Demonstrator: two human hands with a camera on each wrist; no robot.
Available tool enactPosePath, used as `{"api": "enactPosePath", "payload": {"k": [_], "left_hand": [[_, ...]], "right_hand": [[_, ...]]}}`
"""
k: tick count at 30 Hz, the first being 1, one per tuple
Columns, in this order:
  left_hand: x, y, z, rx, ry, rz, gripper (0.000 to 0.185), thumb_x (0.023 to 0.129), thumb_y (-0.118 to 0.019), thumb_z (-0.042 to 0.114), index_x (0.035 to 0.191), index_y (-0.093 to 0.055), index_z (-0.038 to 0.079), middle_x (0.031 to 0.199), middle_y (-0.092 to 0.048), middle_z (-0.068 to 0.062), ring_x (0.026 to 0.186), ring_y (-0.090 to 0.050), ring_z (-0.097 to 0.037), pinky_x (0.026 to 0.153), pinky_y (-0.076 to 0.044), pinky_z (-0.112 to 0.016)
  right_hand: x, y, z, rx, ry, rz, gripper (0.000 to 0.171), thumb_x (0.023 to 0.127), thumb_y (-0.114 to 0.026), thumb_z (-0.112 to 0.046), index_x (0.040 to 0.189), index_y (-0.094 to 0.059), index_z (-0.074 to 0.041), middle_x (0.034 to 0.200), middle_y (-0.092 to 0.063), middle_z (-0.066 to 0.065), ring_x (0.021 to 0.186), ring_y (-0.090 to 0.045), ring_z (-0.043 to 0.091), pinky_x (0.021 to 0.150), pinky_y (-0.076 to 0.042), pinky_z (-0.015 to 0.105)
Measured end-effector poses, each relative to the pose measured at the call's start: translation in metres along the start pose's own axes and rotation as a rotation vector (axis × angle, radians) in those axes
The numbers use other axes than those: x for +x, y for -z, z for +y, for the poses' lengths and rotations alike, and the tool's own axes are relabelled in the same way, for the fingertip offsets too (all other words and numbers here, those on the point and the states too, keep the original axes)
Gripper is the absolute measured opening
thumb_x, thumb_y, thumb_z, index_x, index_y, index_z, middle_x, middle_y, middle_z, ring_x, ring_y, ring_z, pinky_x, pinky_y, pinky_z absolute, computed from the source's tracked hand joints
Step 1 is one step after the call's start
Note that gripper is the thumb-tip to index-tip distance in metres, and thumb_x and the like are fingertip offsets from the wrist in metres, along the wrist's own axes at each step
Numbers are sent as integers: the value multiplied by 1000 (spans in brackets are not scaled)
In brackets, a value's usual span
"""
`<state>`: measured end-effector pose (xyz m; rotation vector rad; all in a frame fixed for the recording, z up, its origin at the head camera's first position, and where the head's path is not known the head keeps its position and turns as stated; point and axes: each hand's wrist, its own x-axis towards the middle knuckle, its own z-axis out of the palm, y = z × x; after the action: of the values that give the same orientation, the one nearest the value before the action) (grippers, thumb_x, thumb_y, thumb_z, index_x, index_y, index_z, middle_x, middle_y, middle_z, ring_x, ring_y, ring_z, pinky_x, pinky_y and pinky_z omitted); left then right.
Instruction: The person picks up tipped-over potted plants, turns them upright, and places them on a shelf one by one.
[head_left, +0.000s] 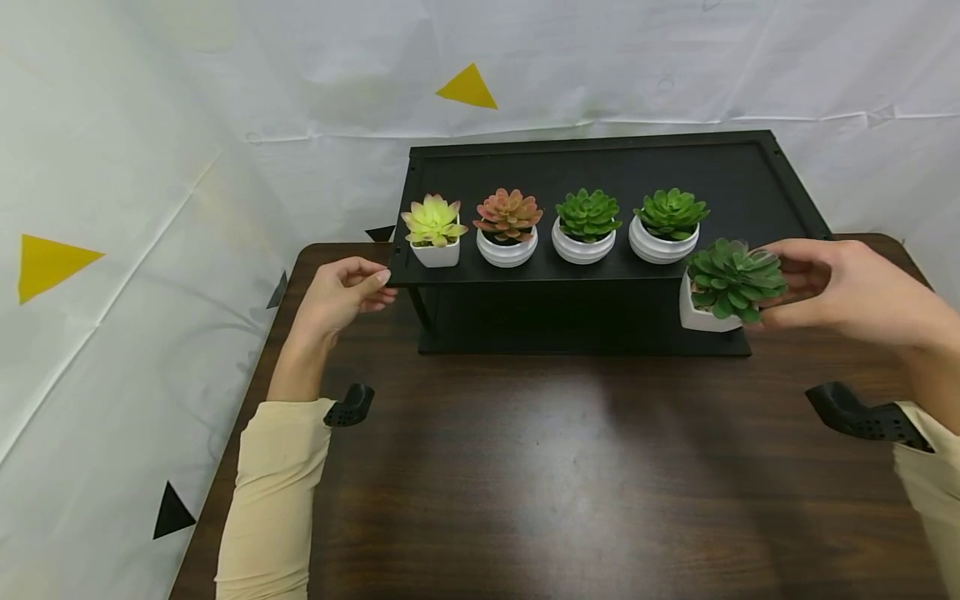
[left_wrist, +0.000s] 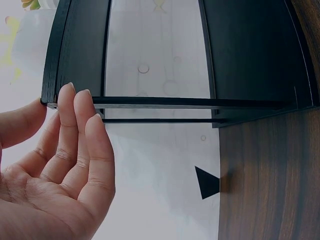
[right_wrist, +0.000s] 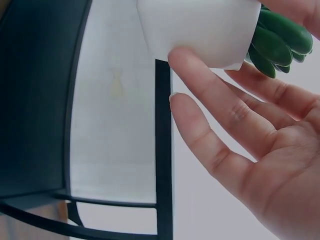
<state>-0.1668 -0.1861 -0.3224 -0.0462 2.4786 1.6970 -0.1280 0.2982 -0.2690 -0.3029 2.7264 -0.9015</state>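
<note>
My right hand (head_left: 847, 287) grips a dark green potted succulent (head_left: 735, 283) at the shelf's front edge, toward the right. Its white angular pot (right_wrist: 200, 30) is tilted, and the right wrist view shows fingers under and beside it. With thumb above and fingers below, my left hand (head_left: 341, 296) pinches the front left corner of a black two-tier shelf (head_left: 517, 167). On the top tier stand, left to right, a yellow-green succulent (head_left: 432, 229) in a square pot, a reddish succulent (head_left: 508, 225), and two green succulents (head_left: 587, 225) (head_left: 670, 223) in round white pots.
The shelf's lower tier (head_left: 570, 321) sits on a dark wooden table (head_left: 525, 467). White sheeting (head_left: 337, 67) with yellow and black triangles hangs behind and to the left. Thin black posts (left_wrist: 175, 102) join the tiers at the shelf's side.
</note>
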Motion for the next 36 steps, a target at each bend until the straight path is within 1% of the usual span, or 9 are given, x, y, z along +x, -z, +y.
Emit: {"api": "enactPosePath", "payload": {"k": [4, 9, 14, 17, 21, 28, 31, 34, 36], "left_hand": [[0, 0, 0, 4, -4, -2, 27, 92, -56, 15, 110, -55, -6, 83, -64, -4, 73, -63, -9, 71, -53, -25], [0, 0, 0, 7, -3, 2, 28, 92, -56, 15, 110, -56, -6, 84, -64, -6, 74, -63, -9, 73, -53, -28], [0, 0, 0, 12, -8, 7, 27, 92, -56, 15, 109, -56, -6, 84, -64, -6, 73, -64, -9, 75, -53, -31], [-1, 0, 0, 12, -9, 4, 27, 92, -56, 15, 108, -56, -6, 83, -64, -5, 73, -63, -9, 75, -53, -32], [-1, 0, 1, 5, -7, 2, 27, 92, -56, 15, 109, -56, -6, 83, -64, -5, 73, -63, -9, 76, -53, -32], [-1, 0, 0, 2, -6, -2, 27, 92, -56, 15, 109, -56, -6, 85, -64, -7, 74, -64, -10, 75, -53, -31], [0, 0, 0, -5, -9, -7, 27, 92, -56, 15, 109, -55, -6, 84, -64, -6, 75, -64, -11, 74, -53, -30], [0, 0, 0, -11, -11, -11, 26, 92, -56, 14, 109, -55, -6, 83, -64, -4, 74, -64, -11, 71, -53, -26], [0, 1, 0, -15, -13, -10, 26, 92, -56, 14, 109, -56, -6, 82, -64, -4, 74, -64, -10, 70, -53, -25]], "right_hand": [[2, 9, 3, 1, -14, 20, 62, 78, -71, -4, 130, -38, 6, 110, -59, 26, 74, -59, -6, 58, -48, 16], [6, 17, 9, 23, -21, 71, 60, 80, -69, -3, 130, -37, 8, 94, -65, -7, 72, -57, -8, 58, -45, 11], [9, 22, 13, 48, -30, 115, 57, 81, -68, -4, 129, -39, 5, 85, -56, -25, 71, -56, -9, 59, -43, 9], [11, 24, 17, 46, -39, 130, 58, 82, -67, -4, 131, -38, 6, 87, -58, -19, 70, -55, -10, 59, -43, 8], [17, 28, 21, 24, -53, 119, 62, 84, -66, -7, 133, -33, 11, 99, -62, 8, 69, -54, -13, 59, -42, 8], [25, 37, 27, -12, -74, 88, 61, 86, -65, -14, 132, -35, 11, 88, -58, -21, 70, -51, -15, 60, -39, 8], [28, 39, 26, -9, -72, 82, 61, 87, -63, -15, 134, -33, 11, 94, -58, -15, 71, -48, -18, 76, -45, 26], [30, 39, 26, 13, -67, 76, 61, 88, -62, -15, 134, -33, 11, 92, -56, -20, 72, -49, -16, 80, -45, 37], [32, 40, 26, 43, -59, 66, 61, 88, -62, -13, 135, -31, 12, 91, -52, -25, 72, -53, -12, 77, -47, 31]]}}
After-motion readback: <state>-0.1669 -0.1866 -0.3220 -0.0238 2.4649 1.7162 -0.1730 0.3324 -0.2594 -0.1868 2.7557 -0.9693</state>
